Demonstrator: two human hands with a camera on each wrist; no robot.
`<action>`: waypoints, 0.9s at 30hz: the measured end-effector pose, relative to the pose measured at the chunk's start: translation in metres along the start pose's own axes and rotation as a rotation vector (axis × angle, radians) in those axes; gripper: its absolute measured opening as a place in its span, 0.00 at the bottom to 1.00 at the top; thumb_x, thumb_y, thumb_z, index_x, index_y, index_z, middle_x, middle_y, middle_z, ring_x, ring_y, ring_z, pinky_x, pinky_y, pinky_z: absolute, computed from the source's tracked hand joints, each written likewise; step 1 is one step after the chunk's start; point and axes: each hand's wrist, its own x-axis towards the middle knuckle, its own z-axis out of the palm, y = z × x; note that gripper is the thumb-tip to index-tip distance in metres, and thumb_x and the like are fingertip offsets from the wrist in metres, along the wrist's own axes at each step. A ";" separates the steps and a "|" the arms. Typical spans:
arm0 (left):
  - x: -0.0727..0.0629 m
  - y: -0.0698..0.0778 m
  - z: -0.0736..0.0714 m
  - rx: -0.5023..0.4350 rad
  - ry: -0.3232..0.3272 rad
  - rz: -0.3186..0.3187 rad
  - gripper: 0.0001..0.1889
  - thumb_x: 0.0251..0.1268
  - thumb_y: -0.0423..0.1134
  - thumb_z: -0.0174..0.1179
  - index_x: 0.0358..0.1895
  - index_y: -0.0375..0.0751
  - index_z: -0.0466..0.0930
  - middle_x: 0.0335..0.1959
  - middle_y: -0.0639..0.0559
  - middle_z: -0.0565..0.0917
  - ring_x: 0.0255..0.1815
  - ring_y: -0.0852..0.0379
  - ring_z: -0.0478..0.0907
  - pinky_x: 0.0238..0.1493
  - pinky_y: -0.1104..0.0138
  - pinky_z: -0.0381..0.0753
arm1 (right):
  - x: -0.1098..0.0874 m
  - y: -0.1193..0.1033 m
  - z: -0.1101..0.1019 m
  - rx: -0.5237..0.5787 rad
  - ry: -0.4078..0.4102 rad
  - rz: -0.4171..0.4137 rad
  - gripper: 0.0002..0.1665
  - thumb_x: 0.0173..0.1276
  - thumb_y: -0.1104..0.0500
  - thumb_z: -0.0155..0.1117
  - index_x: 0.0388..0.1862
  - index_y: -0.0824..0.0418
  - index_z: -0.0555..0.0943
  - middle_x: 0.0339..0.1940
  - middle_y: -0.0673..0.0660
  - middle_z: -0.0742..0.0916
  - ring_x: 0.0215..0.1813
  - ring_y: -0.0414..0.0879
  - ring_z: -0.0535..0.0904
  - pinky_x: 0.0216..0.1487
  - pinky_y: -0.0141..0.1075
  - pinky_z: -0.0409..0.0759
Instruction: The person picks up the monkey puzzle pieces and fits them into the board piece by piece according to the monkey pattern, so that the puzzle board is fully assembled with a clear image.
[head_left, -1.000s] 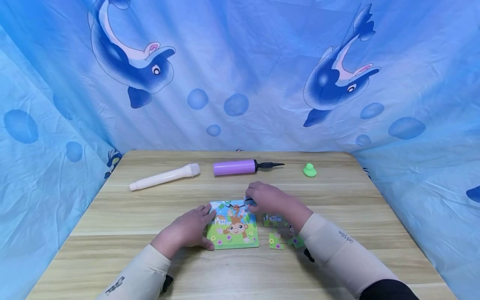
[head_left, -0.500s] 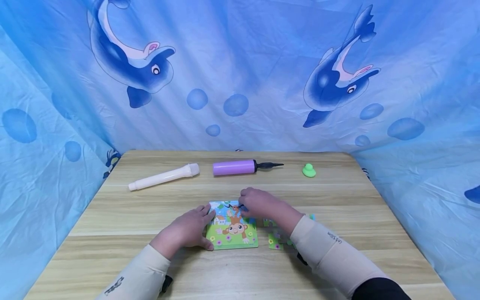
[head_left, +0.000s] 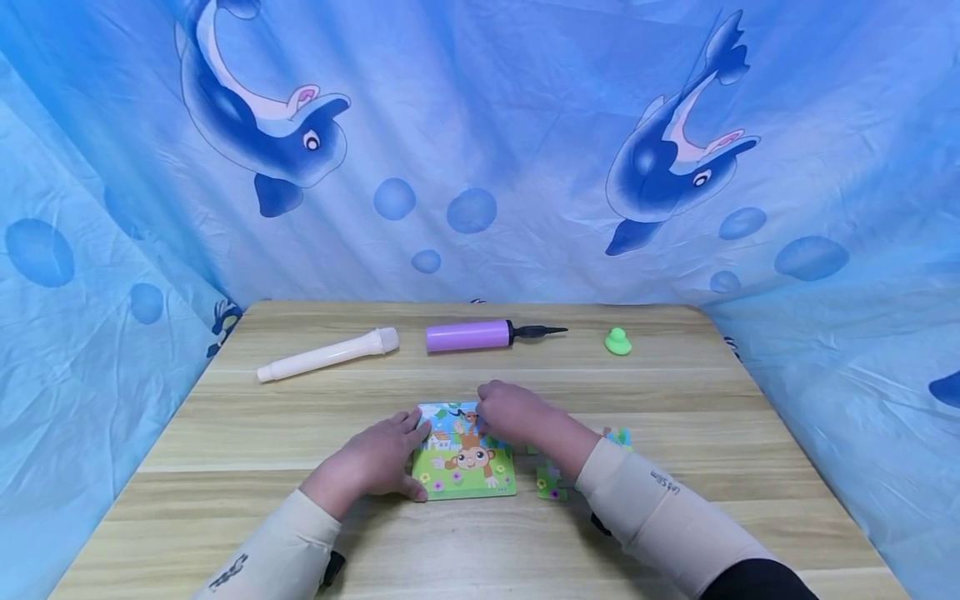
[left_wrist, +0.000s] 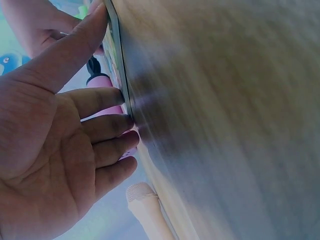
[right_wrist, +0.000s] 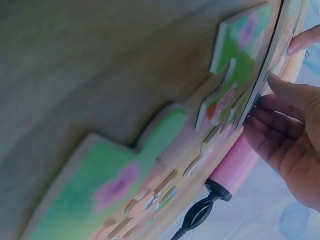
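A square jigsaw puzzle (head_left: 465,483) with a monkey picture lies flat on the table. My left hand (head_left: 375,457) steadies its left side; in the left wrist view the thumb and nearly straight fingertips of that left hand (left_wrist: 50,130) touch the board's edge (left_wrist: 120,60). At the upper right corner, my right hand (head_left: 513,414) pinches a puzzle piece against the picture, mostly covering it. From the right wrist view, the thumb and curled fingers of the right hand (right_wrist: 295,125) meet at the board's rim (right_wrist: 264,65). Loose puzzle pieces (head_left: 551,485) lie right of the board, partly under the right forearm.
Along the back of the table (head_left: 225,433) lie a white toy microphone (head_left: 326,356), a purple hand pump (head_left: 468,336) with a black nozzle, and a small green toy (head_left: 618,342). Blue dolphin-print cloth (head_left: 480,150) hangs behind and at the sides.
My right hand has shifted slightly left, bringing the piece onto the puzzle's upper right corner, and has dipped a little. My left hand has stayed in place.
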 end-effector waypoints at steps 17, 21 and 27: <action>0.002 -0.002 0.003 0.005 -0.002 0.004 0.55 0.44 0.63 0.73 0.74 0.37 0.62 0.77 0.36 0.57 0.76 0.35 0.55 0.74 0.47 0.61 | -0.045 0.038 -0.003 0.282 -0.028 0.150 0.17 0.68 0.50 0.67 0.52 0.56 0.83 0.44 0.48 0.82 0.50 0.43 0.79 0.54 0.39 0.80; 0.002 -0.002 0.002 0.000 -0.007 0.002 0.55 0.44 0.63 0.73 0.74 0.37 0.61 0.77 0.36 0.57 0.76 0.35 0.55 0.74 0.47 0.61 | -0.060 0.042 0.000 0.271 -0.107 0.212 0.17 0.63 0.47 0.70 0.49 0.52 0.83 0.42 0.46 0.82 0.45 0.41 0.79 0.50 0.37 0.81; 0.001 -0.001 0.001 -0.015 -0.015 -0.002 0.55 0.44 0.62 0.73 0.74 0.36 0.61 0.77 0.36 0.57 0.76 0.35 0.55 0.74 0.46 0.61 | -0.073 0.036 0.008 0.247 -0.136 0.200 0.20 0.60 0.43 0.72 0.46 0.52 0.83 0.42 0.47 0.81 0.43 0.42 0.78 0.49 0.38 0.82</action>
